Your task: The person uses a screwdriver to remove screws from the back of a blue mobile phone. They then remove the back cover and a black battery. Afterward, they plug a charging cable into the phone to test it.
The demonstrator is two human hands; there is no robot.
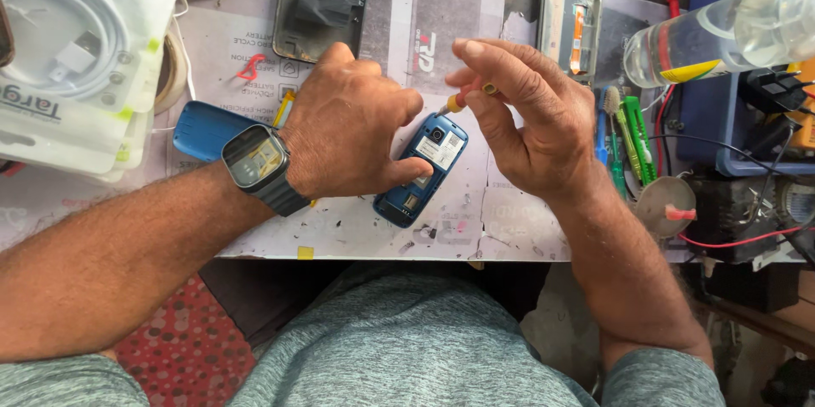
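Blue, the small phone (422, 171) lies back-open under our fingers. Our left hand (352, 123) pins its lower edge, thumb curled against it. Our right hand (531, 118) pinches a yellow-handled screwdriver (463, 99) at its top. Beyond the fingertips lies a stripped phone frame (321, 0).

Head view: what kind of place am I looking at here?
Most likely a phone repair bench. An opened blue phone lies under the left hand, the right hand holds a small screwdriver, and two stripped phone frames lie behind.
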